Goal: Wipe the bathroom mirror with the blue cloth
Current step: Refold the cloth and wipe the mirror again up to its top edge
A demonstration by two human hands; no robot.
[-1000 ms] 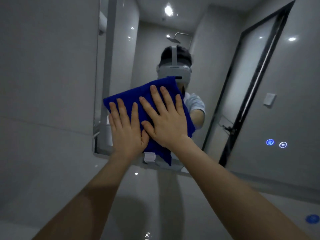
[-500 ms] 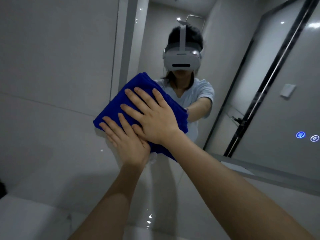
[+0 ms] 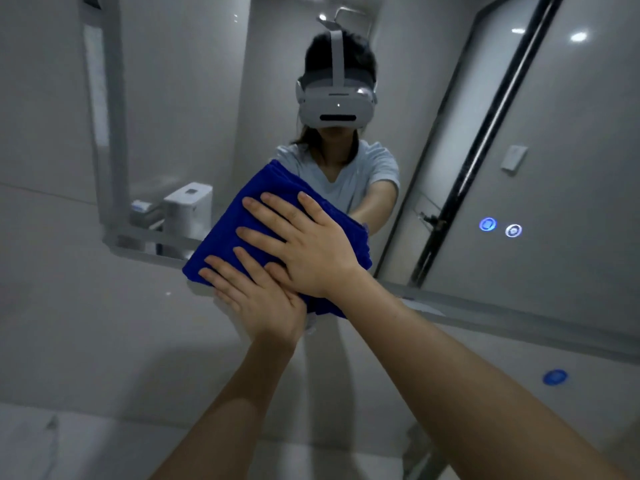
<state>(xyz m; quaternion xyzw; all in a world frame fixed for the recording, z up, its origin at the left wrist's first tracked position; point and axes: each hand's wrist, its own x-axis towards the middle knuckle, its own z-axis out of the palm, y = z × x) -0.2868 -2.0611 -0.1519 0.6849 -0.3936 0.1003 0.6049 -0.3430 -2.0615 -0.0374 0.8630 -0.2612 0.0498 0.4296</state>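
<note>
Cloth (image 3: 239,220), blue & folded, lies flat against the mirror (image 3: 571,150) at its lower edge, left of centre. Its bottom corner laps over the mirror's frame (image 3: 145,242) onto the grey wall (image 3: 86,323) below.

R hand (image 3: 311,251) presses the cloth's middle, palm down. Fingers (image 3: 266,233) straight, a bit apart, pointing up-left; nothing gripped. L hand (image 3: 258,299) sits lower, flat on the cloth's bottom corner, fingers (image 3: 221,278) also straight & slightly spread. R hand's thumb side overlaps the L hand's knuckles, so the two touch. Both forearms bare, reaching up from the bottom of view.

In the glass: person w/ white headset (image 3: 334,109) & light tee, arm stretched to the cloth. Also reflected: toilet tank (image 3: 188,209) at left, black door frame (image 3: 485,133) at right, wall switch (image 3: 514,157). Two small lit icons (image 3: 487,224) glow on the mirror, right of the hands & well apart from them. Blue round spot (image 3: 555,377) lower right, below the mirror; can't tell what it is.
</note>
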